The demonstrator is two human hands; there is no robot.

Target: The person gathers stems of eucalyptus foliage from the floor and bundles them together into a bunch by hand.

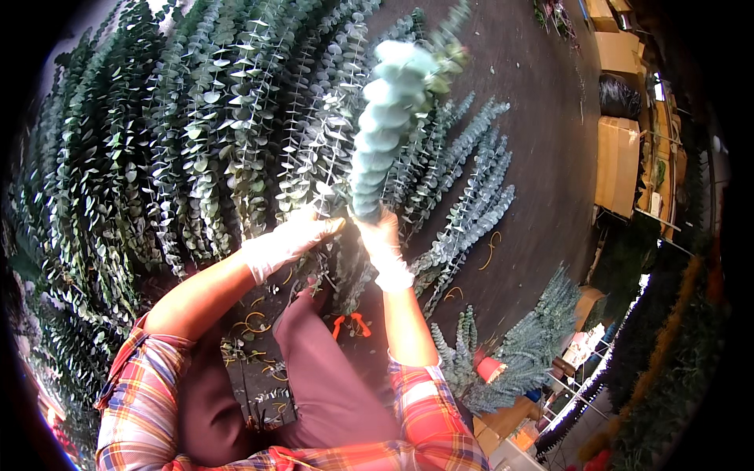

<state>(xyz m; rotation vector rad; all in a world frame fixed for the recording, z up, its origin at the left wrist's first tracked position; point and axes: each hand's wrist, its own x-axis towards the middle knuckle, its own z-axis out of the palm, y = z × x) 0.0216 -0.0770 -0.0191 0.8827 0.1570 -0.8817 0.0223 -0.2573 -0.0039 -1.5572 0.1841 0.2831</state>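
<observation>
My right hand (380, 232), in a pale glove, grips a eucalyptus branch (386, 129) near its lower end. Its round pale blue-green leaves rise toward the camera, and the tip is blurred. Close on its left is my gloved left hand (297, 234), thumb stretched toward the right hand. Dark eucalyptus leaves (333, 197) lie against its fingers; whether they are gripped is hidden. Below both hands hang drier leafy stems (350, 271). Long eucalyptus branches (218, 118) are spread in a thick row ahead and to the left.
Orange-handled cutters (352, 325) lie on the dark surface (542, 147) below my hands. Yellow bands (490, 250) and leaf scraps are scattered about. A smaller bunch of eucalyptus branches (471, 197) fans out on the right. Beyond it are a eucalyptus bundle (539, 338), a red cone-shaped object (490, 370) and cardboard boxes (617, 165).
</observation>
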